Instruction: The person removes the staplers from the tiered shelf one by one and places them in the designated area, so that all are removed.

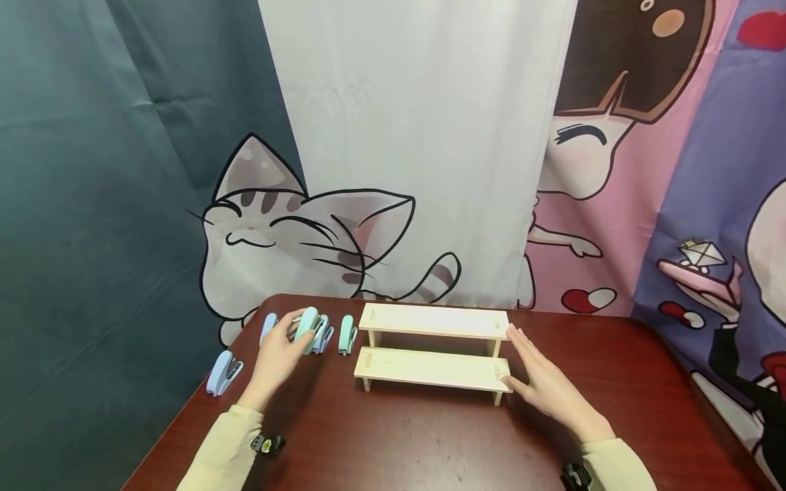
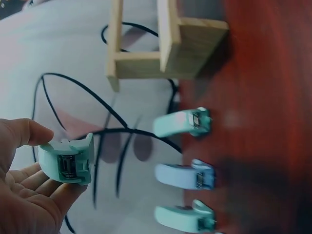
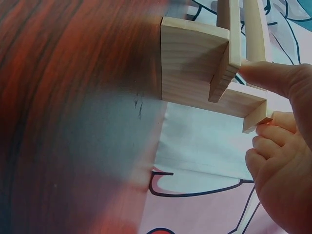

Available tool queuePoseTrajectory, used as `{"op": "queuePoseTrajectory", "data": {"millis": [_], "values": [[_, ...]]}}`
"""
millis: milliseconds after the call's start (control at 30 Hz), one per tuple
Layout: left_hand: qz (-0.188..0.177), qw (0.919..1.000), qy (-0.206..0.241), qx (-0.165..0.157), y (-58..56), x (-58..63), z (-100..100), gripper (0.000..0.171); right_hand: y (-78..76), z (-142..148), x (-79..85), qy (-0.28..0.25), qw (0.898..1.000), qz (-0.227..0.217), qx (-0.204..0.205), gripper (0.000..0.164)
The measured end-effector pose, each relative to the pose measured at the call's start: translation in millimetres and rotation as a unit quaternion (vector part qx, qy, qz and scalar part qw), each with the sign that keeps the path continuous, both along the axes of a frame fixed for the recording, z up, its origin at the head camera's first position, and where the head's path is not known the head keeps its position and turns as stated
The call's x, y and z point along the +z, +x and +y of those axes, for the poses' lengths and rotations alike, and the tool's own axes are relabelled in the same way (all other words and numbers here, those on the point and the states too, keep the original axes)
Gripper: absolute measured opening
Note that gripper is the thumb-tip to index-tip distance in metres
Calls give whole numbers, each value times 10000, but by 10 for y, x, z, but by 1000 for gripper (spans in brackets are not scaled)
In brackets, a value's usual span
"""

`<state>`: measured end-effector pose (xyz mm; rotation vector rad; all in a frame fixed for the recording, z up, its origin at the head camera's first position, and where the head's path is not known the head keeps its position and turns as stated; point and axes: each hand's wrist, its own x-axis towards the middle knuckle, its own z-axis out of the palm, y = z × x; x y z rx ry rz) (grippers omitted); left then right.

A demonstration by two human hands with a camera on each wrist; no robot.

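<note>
My left hand (image 1: pixel 279 361) pinches a mint-green stapler (image 1: pixel 306 329) between thumb and fingers, raised above the table; the left wrist view shows one end of it facing the camera. Below and behind it stand a blue stapler (image 2: pixel 180 176) and two mint-green ones, the nearer to the shelf being this mint stapler (image 1: pixel 346 335). A two-step wooden shelf (image 1: pixel 430 368) stands mid-table with bare boards. At its right end is my right hand (image 1: pixel 546 385), thumb at the lower board and extended fingertips touching the upper board's end.
A light-blue stapler (image 1: pixel 224 374) stands near the table's left edge, and another blue one (image 1: pixel 267 327) is partly hidden behind the left hand. The dark red table (image 1: pixel 417 443) ends at a printed cat curtain (image 1: pixel 417 136).
</note>
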<state>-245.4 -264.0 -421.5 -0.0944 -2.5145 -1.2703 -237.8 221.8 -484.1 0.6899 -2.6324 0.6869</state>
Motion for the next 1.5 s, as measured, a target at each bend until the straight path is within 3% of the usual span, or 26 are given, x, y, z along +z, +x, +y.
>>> {"op": "queuePoseTrajectory", "data": {"millis": [433, 700, 1067, 1500], "values": [[-610, 9978, -211, 149, -89, -412, -217, 54, 10, -3, -7, 74, 9999, -64, -86, 91], [-661, 9960, -537, 257, -117, -578, -226, 53, 14, 6, -15, -1, 10000, -43, -41, 91], [-971, 9950, -226, 114, -108, -713, -230, 53, 13, 3, -31, -14, 10000, 33, 7, 91], [-1052, 9943, -117, 119, -133, -749, -242, 53, -12, 5, -28, -16, 10000, -34, 36, 92]]}}
